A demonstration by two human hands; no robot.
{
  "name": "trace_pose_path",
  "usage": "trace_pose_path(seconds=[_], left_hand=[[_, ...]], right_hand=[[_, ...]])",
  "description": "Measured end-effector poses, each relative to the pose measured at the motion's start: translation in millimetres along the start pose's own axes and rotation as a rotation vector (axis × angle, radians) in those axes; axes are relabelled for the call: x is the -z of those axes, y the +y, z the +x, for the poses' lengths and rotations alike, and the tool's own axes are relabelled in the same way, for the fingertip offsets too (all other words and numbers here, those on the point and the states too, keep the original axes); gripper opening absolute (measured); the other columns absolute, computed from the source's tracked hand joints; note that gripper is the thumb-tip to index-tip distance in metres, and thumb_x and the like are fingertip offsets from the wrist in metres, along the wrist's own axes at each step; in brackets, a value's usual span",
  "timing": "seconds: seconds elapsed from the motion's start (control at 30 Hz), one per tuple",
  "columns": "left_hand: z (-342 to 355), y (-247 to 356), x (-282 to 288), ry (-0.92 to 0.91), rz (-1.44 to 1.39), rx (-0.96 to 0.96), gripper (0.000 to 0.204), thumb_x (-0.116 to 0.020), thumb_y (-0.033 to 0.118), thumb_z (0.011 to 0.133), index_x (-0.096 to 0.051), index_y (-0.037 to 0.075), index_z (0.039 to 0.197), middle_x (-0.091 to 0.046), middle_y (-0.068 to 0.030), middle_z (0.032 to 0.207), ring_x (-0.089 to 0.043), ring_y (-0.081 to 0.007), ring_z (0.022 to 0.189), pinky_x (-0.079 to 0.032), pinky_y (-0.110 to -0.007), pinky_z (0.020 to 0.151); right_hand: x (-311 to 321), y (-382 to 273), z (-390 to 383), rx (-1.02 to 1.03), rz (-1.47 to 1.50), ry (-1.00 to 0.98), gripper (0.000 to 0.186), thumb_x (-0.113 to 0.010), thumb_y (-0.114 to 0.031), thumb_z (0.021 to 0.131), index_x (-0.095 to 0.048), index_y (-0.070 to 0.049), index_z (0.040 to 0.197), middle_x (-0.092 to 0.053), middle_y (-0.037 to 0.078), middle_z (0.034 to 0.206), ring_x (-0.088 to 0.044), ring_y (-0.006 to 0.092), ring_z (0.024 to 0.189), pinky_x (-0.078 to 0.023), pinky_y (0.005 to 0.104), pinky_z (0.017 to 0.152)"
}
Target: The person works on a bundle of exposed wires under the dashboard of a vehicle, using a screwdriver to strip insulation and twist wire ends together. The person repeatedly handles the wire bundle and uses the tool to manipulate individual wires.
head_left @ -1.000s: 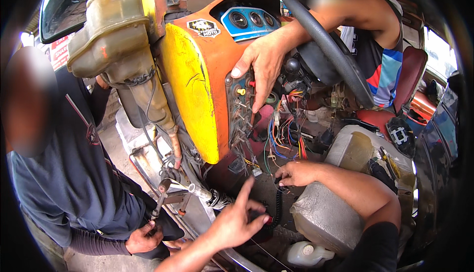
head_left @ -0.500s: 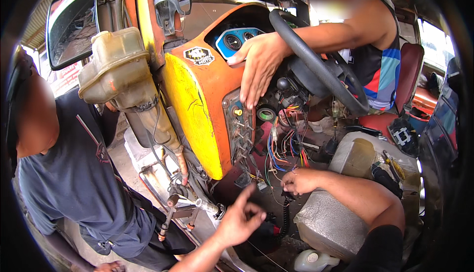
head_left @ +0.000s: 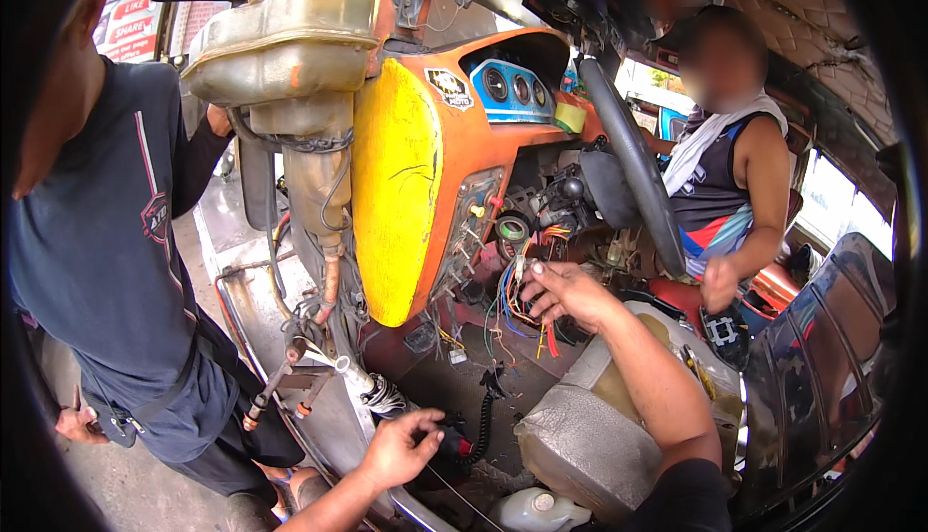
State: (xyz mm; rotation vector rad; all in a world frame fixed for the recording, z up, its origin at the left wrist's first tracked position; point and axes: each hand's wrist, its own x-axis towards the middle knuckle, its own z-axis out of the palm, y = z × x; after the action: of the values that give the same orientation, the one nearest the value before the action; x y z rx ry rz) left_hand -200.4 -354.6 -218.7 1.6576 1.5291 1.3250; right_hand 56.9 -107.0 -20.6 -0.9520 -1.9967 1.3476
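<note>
Since the earlier head-view frame, the co-worker had drawn back from the orange dashboard, and the wearer's right hand had risen to the multicoloured wires hanging beneath it, fingers spread; whether they gripped a wire could not be told. The left hand, loosely curled, was near a black coiled cord.

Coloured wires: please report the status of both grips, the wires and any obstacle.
Left grip half-open, no object visible, near coiled cord. Right grip at coloured wires, contact unclear. Wires hang below dashboard; right grip partly hides them.
</note>
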Motion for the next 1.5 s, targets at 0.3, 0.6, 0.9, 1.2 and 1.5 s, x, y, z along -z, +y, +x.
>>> trace_pose_path(seconds=[0.3, 0.6, 0.9, 1.2, 1.5], left_hand=[[170, 112, -44, 0.145, -0.240, -0.220, 0.050, -0.066, 0.011, 0.107, -0.053, -0.008, 0.151, -0.066, -0.0215, 0.142, -0.066, -0.0257, 0.130, -0.054, -0.036, 0.109], [261, 126, -114, -0.096, -0.707, 0.035, 0.029, -0.061, 0.007, 0.110, -0.062, 0.003, 0.139, -0.072, -0.0025, 0.118, -0.069, -0.0110, 0.102, -0.058, -0.031, 0.092], [276, 107, -123, -0.076, -0.622, -0.064, 0.031, -0.064, -0.005, 0.104, -0.064, -0.001, 0.135, -0.075, -0.0048, 0.110, -0.069, -0.0107, 0.089, -0.054, -0.024, 0.077], [244, 119, -122, -0.081, -0.639, 0.090, 0.035, -0.070, 0.003, 0.105, -0.063, 0.000, 0.139, -0.076, -0.0055, 0.107, -0.070, -0.0116, 0.090, -0.057, -0.026, 0.078], [235, 118, -137, -0.048, -0.322, -0.108, 0.043, -0.072, -0.004, 0.099, -0.065, -0.004, 0.142, -0.074, -0.0051, 0.109, -0.068, -0.0108, 0.098, -0.055, -0.027, 0.089]], right_hand=[[26, 30, 9, 0.142, 0.159, 0.054, 0.035, -0.079, -0.029, 0.102, -0.073, 0.000, 0.121, -0.074, 0.003, 0.093, -0.067, 0.0086, 0.072, -0.057, 0.0247, 0.062], [83, 47, 19, 0.191, 0.085, 0.013, 0.019, -0.072, -0.021, 0.104, -0.074, -0.002, 0.100, -0.069, 0.000, 0.081, -0.065, 0.0086, 0.070, -0.054, 0.0249, 0.060], [90, 59, 31, 0.110, 0.174, -0.045, 0.018, -0.067, -0.020, 0.104, -0.070, -0.003, 0.101, -0.073, 0.005, 0.091, -0.070, 0.0133, 0.079, -0.059, 0.0287, 0.068], [82, 60, 26, 0.161, 0.094, -0.028, 0.016, -0.071, -0.018, 0.105, -0.070, -0.002, 0.102, -0.074, 0.005, 0.086, -0.069, 0.0114, 0.071, -0.057, 0.0274, 0.060], [81, 60, 17, 0.152, -0.008, -0.144, 0.013, -0.070, -0.013, 0.105, -0.070, -0.001, 0.100, -0.073, 0.005, 0.082, -0.067, 0.0104, 0.068, -0.055, 0.0263, 0.059]])
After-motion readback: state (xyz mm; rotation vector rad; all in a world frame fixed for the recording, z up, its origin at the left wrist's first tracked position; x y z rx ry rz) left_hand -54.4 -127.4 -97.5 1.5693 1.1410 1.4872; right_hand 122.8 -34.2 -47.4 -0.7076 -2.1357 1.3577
